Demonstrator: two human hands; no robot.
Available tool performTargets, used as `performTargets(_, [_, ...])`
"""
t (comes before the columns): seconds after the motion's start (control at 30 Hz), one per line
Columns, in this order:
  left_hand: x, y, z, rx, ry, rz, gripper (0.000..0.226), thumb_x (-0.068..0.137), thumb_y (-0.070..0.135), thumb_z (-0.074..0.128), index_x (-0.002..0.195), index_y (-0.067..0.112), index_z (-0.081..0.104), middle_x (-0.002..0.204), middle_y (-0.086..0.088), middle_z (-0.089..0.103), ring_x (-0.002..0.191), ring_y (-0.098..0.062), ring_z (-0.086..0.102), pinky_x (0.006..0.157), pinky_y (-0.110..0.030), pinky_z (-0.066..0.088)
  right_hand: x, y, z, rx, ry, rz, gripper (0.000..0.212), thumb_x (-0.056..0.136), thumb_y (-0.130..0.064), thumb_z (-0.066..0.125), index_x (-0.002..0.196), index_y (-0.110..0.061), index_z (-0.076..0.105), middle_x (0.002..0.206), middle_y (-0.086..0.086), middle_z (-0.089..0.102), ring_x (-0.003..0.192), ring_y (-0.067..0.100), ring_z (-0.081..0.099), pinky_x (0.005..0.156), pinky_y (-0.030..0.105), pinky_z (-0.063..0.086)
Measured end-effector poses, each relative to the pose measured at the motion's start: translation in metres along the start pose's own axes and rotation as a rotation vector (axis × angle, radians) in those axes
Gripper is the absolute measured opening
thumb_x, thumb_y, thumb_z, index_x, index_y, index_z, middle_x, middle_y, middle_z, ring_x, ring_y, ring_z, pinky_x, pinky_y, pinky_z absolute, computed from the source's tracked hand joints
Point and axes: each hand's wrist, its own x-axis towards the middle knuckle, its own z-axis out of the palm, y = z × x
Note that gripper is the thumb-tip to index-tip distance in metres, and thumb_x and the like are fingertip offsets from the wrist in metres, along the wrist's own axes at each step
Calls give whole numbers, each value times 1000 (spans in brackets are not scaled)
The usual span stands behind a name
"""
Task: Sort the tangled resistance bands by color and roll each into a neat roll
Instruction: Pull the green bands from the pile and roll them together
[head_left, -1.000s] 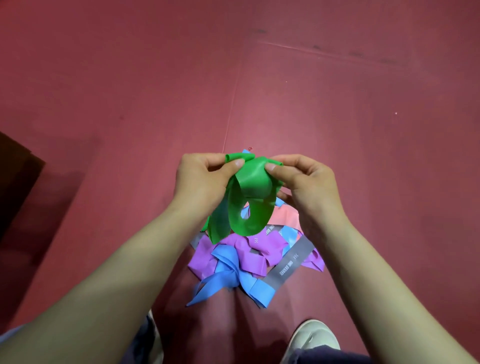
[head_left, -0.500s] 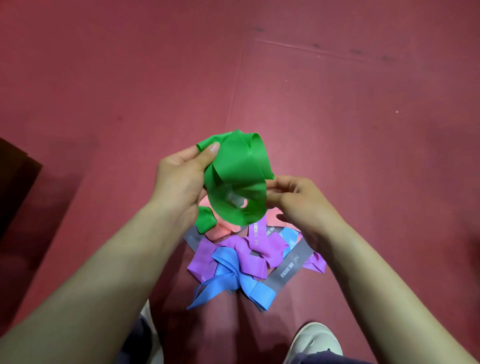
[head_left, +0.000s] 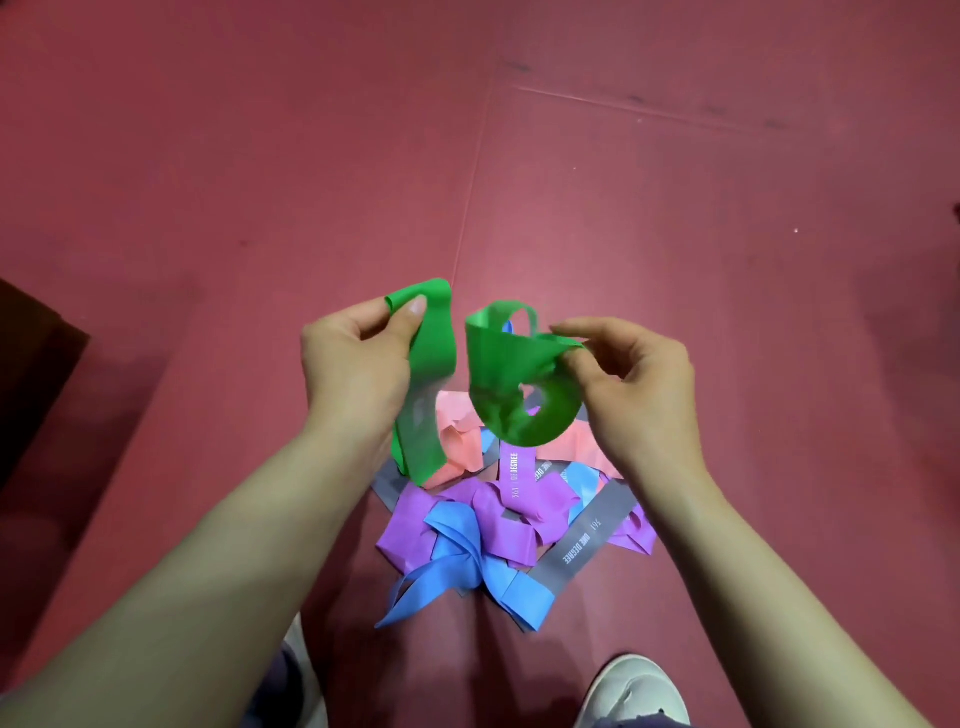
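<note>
I hold a green band (head_left: 514, 395) above a heap of tangled bands on the red floor. My left hand (head_left: 358, 364) pinches one end of it between thumb and fingers, and that strip hangs straight down. My right hand (head_left: 634, 379) pinches the other part, which is bunched into twisted loops. Below lie a purple band (head_left: 514, 514), a blue band (head_left: 462, 566), a grey band (head_left: 587, 540) with white lettering and a pink band (head_left: 457, 441), all knotted together.
Red floor mats (head_left: 675, 234) with a seam running away from me cover the whole scene. A dark object (head_left: 31, 374) sits at the left edge. My light shoe (head_left: 634, 691) shows at the bottom, close to the heap.
My hands have drawn apart, spreading the green band. The left hand rose with one end, so a strip now hangs from it; the loops stay bunched at the right hand.
</note>
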Motion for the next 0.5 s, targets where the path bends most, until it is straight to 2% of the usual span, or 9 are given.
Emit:
performTargets(0.07, [1, 0, 0, -9, 7, -6, 22, 89, 10, 65, 76, 26, 71, 83, -1, 71, 78, -15, 61, 78, -34, 59, -1, -3, 1, 33, -8, -28, 36, 85, 6, 55, 87, -26, 72, 80, -1, 72, 66, 6, 64, 63, 19, 52])
performTargets(0.13, [0, 1, 1, -42, -1, -5, 23, 90, 8, 64, 76, 26, 71, 67, 11, 70, 66, -6, 62, 58, -19, 55, -2, -7, 1, 51, -25, -53, 41, 84, 8, 53, 90, -28, 72, 85, -5, 73, 73, 2, 65, 69, 16, 50])
performTargets(0.2, [-2, 3, 2, -58, -15, -3, 22, 90, 7, 64, 78, 24, 70, 59, 17, 67, 55, 2, 59, 50, -13, 49, -3, -9, 1, 59, -38, -53, 45, 84, 9, 50, 91, -30, 71, 89, -6, 73, 83, 6, 67, 78, 23, 53])
performTargets(0.27, [-3, 3, 3, -45, -25, 3, 20, 90, 7, 64, 81, 24, 71, 63, 14, 68, 55, 3, 59, 51, -12, 49, -3, -10, 0, 64, -36, -45, 48, 83, 11, 46, 92, -28, 72, 95, -4, 73, 93, 17, 68, 88, 37, 53])
performTargets(0.33, [-3, 2, 3, -20, -39, 8, 16, 89, 9, 65, 85, 23, 72, 71, 10, 69, 61, 0, 60, 56, -16, 51, -3, -10, -1, 72, -18, -40, 50, 82, 13, 43, 91, -26, 73, 95, -1, 74, 92, 26, 67, 89, 45, 52])
performTargets(0.4, [-3, 1, 2, 2, -59, 8, 16, 89, 12, 66, 82, 25, 73, 78, 5, 71, 71, -7, 62, 68, -25, 56, -3, -10, -1, 88, 0, -39, 49, 82, 13, 44, 85, -26, 72, 91, 0, 73, 88, 27, 67, 86, 47, 53])
performTargets(0.5, [-4, 1, 3, 23, -86, 9, 22, 88, 14, 67, 75, 29, 74, 81, 4, 74, 78, -13, 65, 86, -40, 57, -3, -10, 0, 93, 2, -41, 47, 83, 13, 46, 82, -27, 71, 86, -4, 72, 80, 16, 66, 83, 40, 55])
